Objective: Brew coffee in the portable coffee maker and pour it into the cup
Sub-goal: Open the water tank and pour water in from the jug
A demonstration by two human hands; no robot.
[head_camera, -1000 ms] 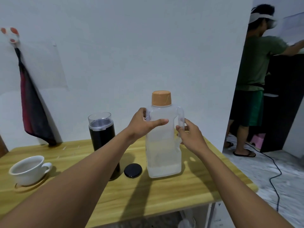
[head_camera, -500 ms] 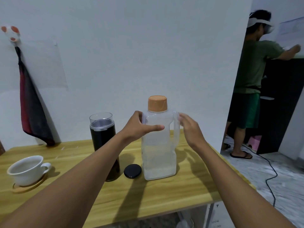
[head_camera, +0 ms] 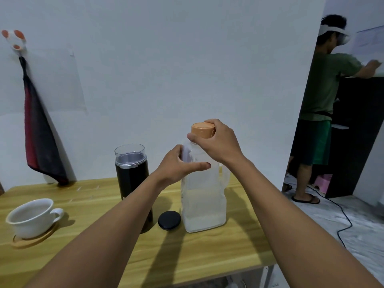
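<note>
A clear plastic water jug [head_camera: 204, 206] stands on the wooden table [head_camera: 207, 252], partly filled. My left hand [head_camera: 178, 166] grips its upper body from the left. My right hand [head_camera: 218, 142] is wrapped over its orange cap [head_camera: 202, 129]. The black portable coffee maker [head_camera: 133, 175] stands to the left of the jug, its clear top rim uncovered; my left forearm hides its lower part. Its round black lid [head_camera: 169, 220] lies flat between the two. A white cup [head_camera: 31, 217] sits on a wooden coaster [head_camera: 33, 239] at the table's left.
A dark red and black cloth [head_camera: 39, 140] hangs from a wall hook on the left. Beyond the table's right edge a person [head_camera: 324, 100] in a green shirt stands at a dark cabinet, and a black cable [head_camera: 342, 221] runs across the floor.
My right hand has left the jug's handle and risen onto the orange cap. The jug, which was lifted and moving left, now stands on the table.
</note>
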